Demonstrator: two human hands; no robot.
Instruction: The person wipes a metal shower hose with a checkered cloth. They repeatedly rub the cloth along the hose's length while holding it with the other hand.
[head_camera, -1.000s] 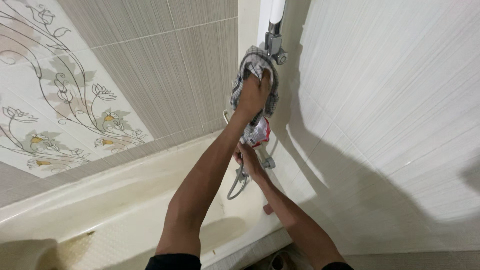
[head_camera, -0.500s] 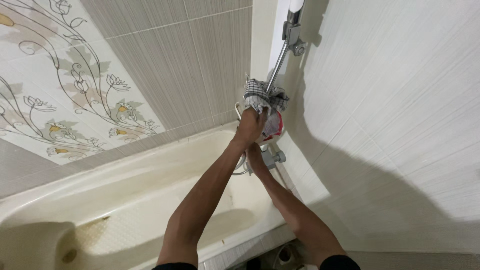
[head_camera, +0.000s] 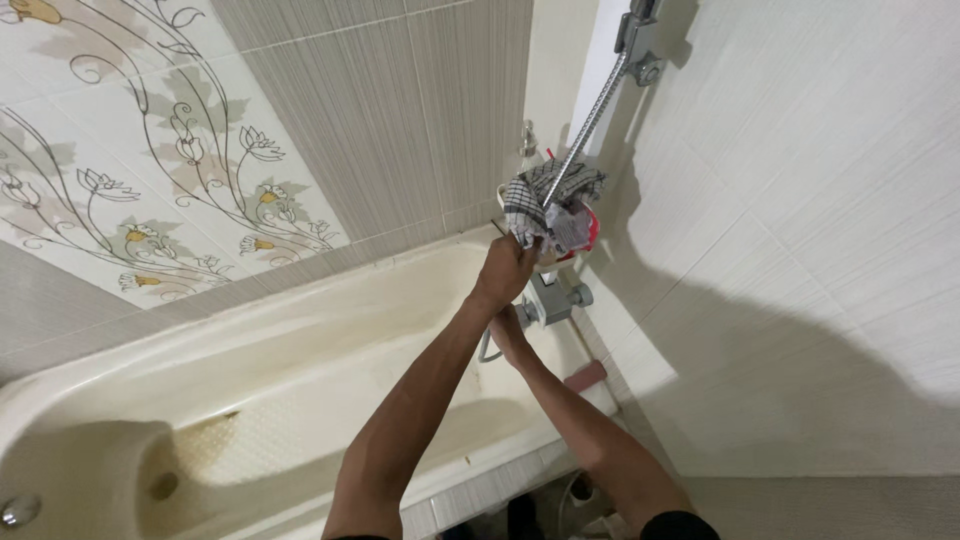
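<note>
Left hand (head_camera: 505, 268) grips checked cloth (head_camera: 535, 205) wrapped around shower hose (head_camera: 590, 125) above it

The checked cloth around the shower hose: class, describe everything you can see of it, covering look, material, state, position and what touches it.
The checked cloth is a soft woven fabric, white with a dark grid pattern. It is crumpled and bunched around the metal shower hose, which rises out of its folds toward the wall bracket. The left hand grips it from below. Something red and white sits against its lower right side. It hangs above the tap fitting, at the bathtub's far end.
</note>
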